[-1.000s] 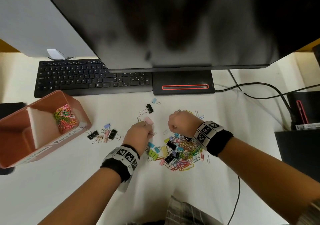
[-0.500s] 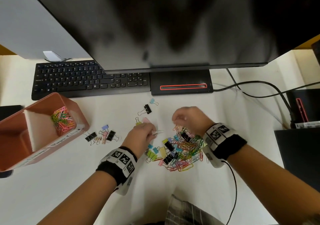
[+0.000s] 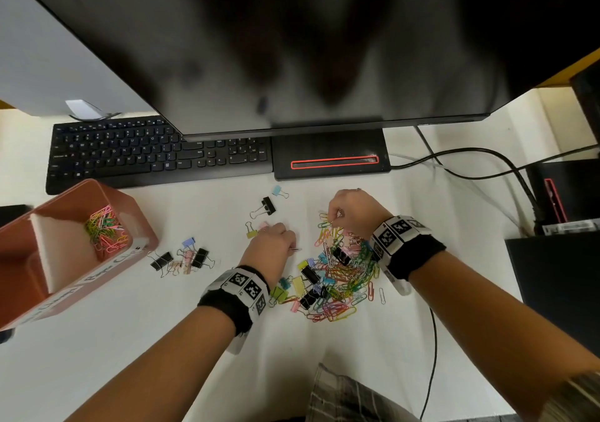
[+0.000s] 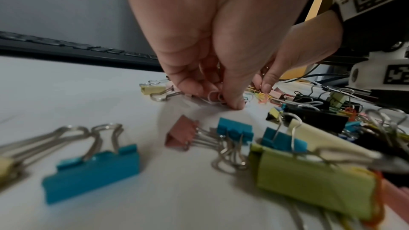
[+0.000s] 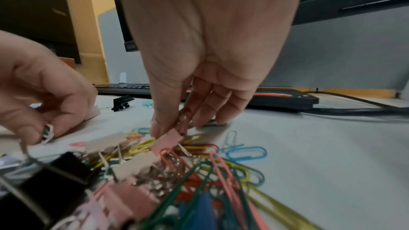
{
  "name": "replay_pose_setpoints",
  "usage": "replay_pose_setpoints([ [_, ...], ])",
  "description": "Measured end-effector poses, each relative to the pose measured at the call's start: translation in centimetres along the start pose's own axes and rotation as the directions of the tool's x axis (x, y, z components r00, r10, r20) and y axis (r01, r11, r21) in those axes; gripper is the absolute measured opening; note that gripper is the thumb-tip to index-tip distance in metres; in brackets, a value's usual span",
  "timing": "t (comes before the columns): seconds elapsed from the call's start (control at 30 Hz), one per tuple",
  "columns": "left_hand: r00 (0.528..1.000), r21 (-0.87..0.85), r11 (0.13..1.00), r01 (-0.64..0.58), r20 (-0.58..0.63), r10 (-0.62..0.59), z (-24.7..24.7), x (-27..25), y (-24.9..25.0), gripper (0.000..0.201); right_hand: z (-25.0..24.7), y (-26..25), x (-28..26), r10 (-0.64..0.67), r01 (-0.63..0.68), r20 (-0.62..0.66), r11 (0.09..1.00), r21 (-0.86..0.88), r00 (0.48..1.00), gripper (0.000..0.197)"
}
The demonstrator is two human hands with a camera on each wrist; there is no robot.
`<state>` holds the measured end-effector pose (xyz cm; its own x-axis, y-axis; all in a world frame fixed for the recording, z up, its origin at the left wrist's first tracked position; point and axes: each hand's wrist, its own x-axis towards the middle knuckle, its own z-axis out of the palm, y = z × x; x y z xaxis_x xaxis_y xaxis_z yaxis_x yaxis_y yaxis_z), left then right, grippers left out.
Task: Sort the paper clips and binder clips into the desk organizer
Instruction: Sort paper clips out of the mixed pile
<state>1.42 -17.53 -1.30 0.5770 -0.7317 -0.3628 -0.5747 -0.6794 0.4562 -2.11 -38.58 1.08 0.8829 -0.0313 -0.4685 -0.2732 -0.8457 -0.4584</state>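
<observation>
A: Picking at the far edge of the pile (image 3: 337, 275), the right hand (image 3: 352, 214) has thumb and fingers clamped on the wire handle of a pink binder clip (image 5: 169, 140), which sits tangled among coloured paper clips (image 5: 245, 153).

B: And the left hand (image 3: 271, 246)?

A: Down on the white desk (image 3: 130, 356), fingertips (image 4: 234, 100) pinched together on a few paper clips (image 4: 215, 96), pale loops poking out of the grip. Loose binder clips (image 4: 234, 130) lie just behind it.

B: Where's the desk organizer (image 3: 143, 227)?

A: Well off to the left, near the keyboard (image 3: 156, 152). One compartment holds a heap of paper clips; the one beside it looks bare from here. A small group of binder clips (image 3: 185, 259) waits on the desk just beside it.

B: What could go wrong?

A: My worry is the tangle. Lift that pink clip quickly and its wire arms could drag snagged paper clips along, so they land in the wrong compartment or scatter over the desk. The left-hand bundle is held only at the tips; one could slip out on the way across.
</observation>
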Motion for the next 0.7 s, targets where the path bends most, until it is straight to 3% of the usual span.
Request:
replay_pose_setpoints([
  [0.1,0.999,0.001,1.000,0.007,0.039,-0.007,-0.3,-0.1,0.0,0.013,0.3,0.6,-0.1,0.020,-0.021,-0.015,0.997,-0.070,1.000,0.006],
  [0.23,0.999,-0.001,1.000,0.010,0.047,-0.010,-0.4,-0.2,0.1,0.014,-0.2,1.6,-1.0,0.116,-0.102,-0.037,0.960,0.259,0.993,0.003],
  [0.4,0.998,0.017,1.000,0.020,0.051,-0.021,-0.4,-0.1,0.2,0.016,-1.4,1.8,-1.4,0.156,-0.084,-0.137,0.901,0.426,0.978,0.011],
  [0.5,0.999,0.029,0.999,0.022,0.049,-0.023,-0.3,-0.3,0.3,0.015,-1.3,1.1,-0.8,0.127,-0.073,-0.146,0.942,0.328,0.981,0.024],
  [0.6,0.999,0.032,0.999,0.019,0.042,-0.021,-0.2,-0.4,0.2,0.013,-0.7,-0.2,-0.2,0.018,-0.016,-0.023,0.995,0.102,1.000,0.030],
  [0.7,0.999,-0.006,1.000,0.022,0.034,-0.022,-0.2,-0.6,0.4,0.012,0.2,-1.0,0.2,-0.008,0.011,0.067,0.999,-0.040,0.998,0.036],
])
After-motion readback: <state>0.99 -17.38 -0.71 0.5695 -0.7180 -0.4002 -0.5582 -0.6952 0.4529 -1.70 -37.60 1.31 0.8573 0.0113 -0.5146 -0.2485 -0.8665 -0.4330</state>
